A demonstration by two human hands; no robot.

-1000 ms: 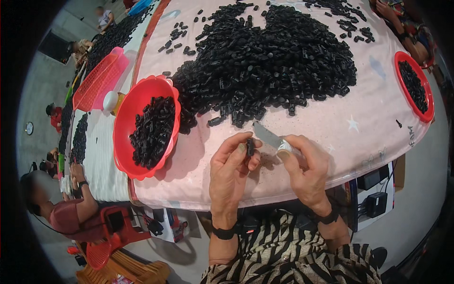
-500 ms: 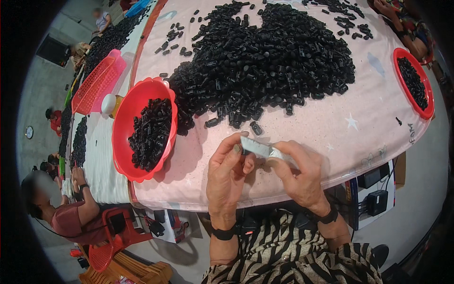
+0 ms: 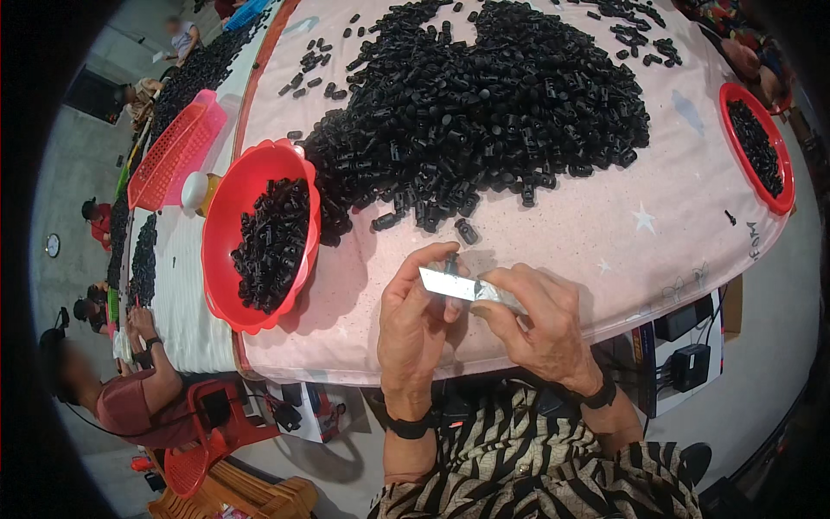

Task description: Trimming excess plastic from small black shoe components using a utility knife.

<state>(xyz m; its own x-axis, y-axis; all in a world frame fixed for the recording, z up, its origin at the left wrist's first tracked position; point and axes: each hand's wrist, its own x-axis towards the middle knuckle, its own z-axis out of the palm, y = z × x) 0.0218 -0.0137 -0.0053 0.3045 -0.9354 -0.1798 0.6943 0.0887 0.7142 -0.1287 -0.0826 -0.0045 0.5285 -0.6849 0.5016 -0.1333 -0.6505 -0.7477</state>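
Observation:
My right hand (image 3: 546,324) grips a short flat knife (image 3: 448,284) by its pale, wrapped-looking handle. The shiny, slant-tipped blade points left across the fingers of my left hand (image 3: 405,333). Between those left fingertips is a small black plastic part (image 3: 451,262), mostly hidden behind the blade; I cannot tell whether the edge touches it. Just beyond my hands one loose black part (image 3: 467,231) lies on the pink cloth, in front of a big heap of black plastic parts (image 3: 501,112).
A red scalloped bowl (image 3: 218,290) holding more black parts stands to the left, beside a pink basket (image 3: 173,156) and a white-lidded jar (image 3: 197,190). On the right is a red oval basin (image 3: 788,195) of black parts. A person (image 3: 143,389) sits at far left.
The knife has shifted left and a little down, its blade now lying over the left fingertips. My right hand moved with it, and the black part's upper end now shows.

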